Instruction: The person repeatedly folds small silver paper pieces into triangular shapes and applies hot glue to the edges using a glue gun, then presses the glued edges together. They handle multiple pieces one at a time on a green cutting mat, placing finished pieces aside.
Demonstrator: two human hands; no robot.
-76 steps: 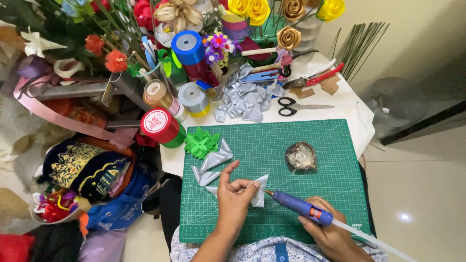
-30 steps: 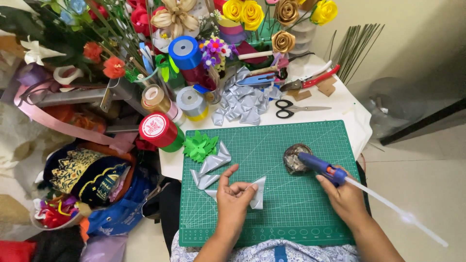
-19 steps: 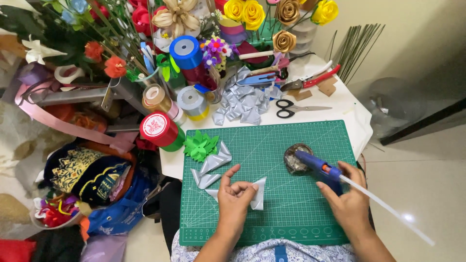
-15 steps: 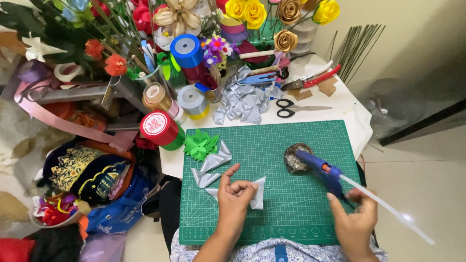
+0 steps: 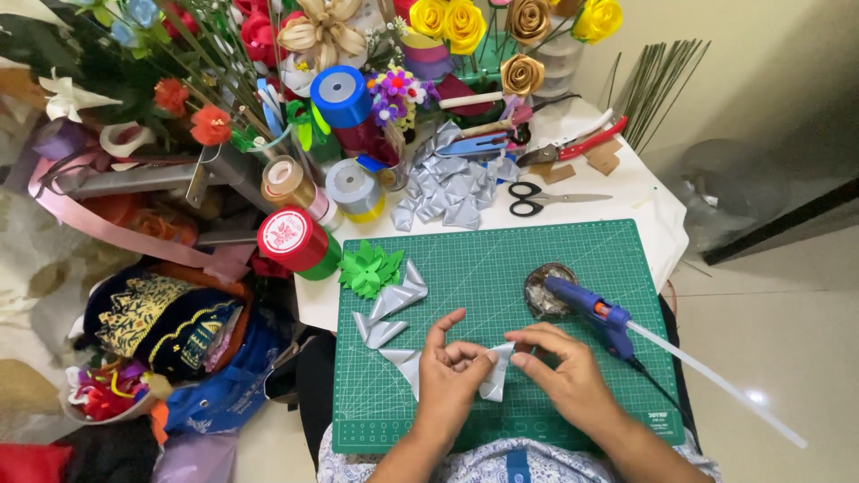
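Both grips pinch silver ribbon piece (image 5: 495,368) | left hand (image 5: 454,380) | right hand (image 5: 564,374) | above green mat (image 5: 501,259)

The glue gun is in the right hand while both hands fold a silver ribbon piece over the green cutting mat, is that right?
Not quite. The head view shows the blue glue gun lying on the green cutting mat, beside the right hand, not in it. The rest holds: the right hand and the left hand both pinch the silver ribbon piece over the mat.

Scissors (image 5: 548,198) lie beyond the green mat (image 5: 573,259), near ribbon spools (image 5: 295,240).
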